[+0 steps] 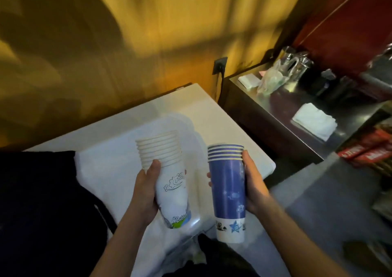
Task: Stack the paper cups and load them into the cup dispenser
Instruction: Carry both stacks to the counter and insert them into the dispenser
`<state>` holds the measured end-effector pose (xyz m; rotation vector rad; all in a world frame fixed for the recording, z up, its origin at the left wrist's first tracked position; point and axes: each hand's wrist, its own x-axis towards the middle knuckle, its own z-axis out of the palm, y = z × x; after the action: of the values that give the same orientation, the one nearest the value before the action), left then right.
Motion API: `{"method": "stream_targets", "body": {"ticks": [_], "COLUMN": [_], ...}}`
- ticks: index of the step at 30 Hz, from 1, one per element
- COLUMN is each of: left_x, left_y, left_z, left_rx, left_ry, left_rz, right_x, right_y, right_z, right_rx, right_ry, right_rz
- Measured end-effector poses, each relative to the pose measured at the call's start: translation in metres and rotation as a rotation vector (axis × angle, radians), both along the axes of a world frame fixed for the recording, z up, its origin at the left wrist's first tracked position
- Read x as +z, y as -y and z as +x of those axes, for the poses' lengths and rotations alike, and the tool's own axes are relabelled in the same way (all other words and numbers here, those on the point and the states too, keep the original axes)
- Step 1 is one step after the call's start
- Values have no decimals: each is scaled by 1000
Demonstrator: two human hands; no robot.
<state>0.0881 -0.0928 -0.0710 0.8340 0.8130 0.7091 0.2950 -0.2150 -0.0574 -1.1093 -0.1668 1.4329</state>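
My left hand (146, 189) grips a stack of several white paper cups (167, 170) with blue cloud drawings and a green band at the base; the stack leans left, rims up. My right hand (253, 188) holds a second stack of several blue paper cups (228, 189) upright, its bottom cup white with blue stars. The two stacks are side by side, apart, above a white table (118, 141). No cup dispenser is visible in this view.
A clear plastic wrapper (182, 126) lies on the white table behind the cups. A dark bag (38, 202) sits at the left. A dark counter (282, 105) at the right holds napkins (315, 124), glasses (297, 64) and a plastic bag. A yellow wall with an outlet (219, 65) stands behind.
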Motion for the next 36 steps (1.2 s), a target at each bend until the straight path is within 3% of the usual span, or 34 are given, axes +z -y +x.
{"method": "stream_targets", "body": {"ticks": [12, 17, 36], "left_x": [11, 2, 4], "left_y": [41, 76, 306], "left_z": [70, 121, 309], "left_rx": [-405, -562, -1137], "left_ry": [116, 23, 17], "left_rz": [-17, 8, 50], "right_x": [23, 22, 5], "right_y": [104, 165, 434], "right_z": [14, 27, 85], "right_rx": [-372, -588, -1188], "right_ry": [47, 117, 43], "right_rz": [89, 43, 50]}}
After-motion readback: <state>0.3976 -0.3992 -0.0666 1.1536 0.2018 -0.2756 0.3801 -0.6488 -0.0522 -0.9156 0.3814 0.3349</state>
